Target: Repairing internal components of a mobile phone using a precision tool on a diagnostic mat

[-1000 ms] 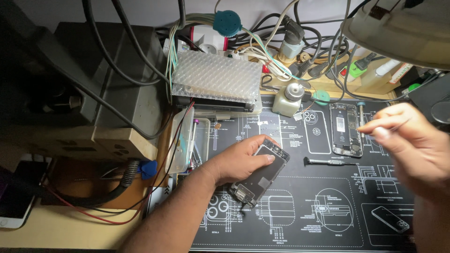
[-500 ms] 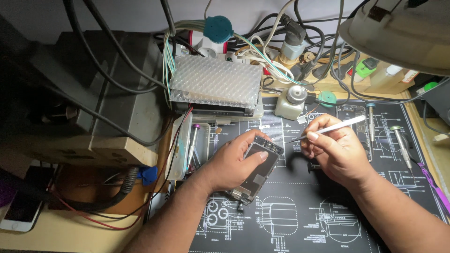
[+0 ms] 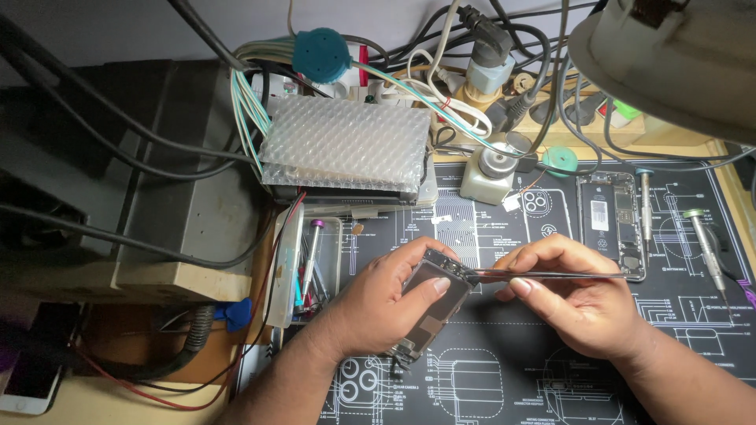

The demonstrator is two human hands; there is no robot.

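Cluttered repair bench, black schematic mat. Left hand clasps opened phone by edges above mat; right hand pinches tweezers, tips at phone's top. Likely light, rigid, fragile: hold frame edges.

The left hand holds a small phone part tilted above the dark work mat. The right hand pinches thin tweezers — the tip touches the top edge of the part. An open phone lies flat behind (beside two screwdrivers).
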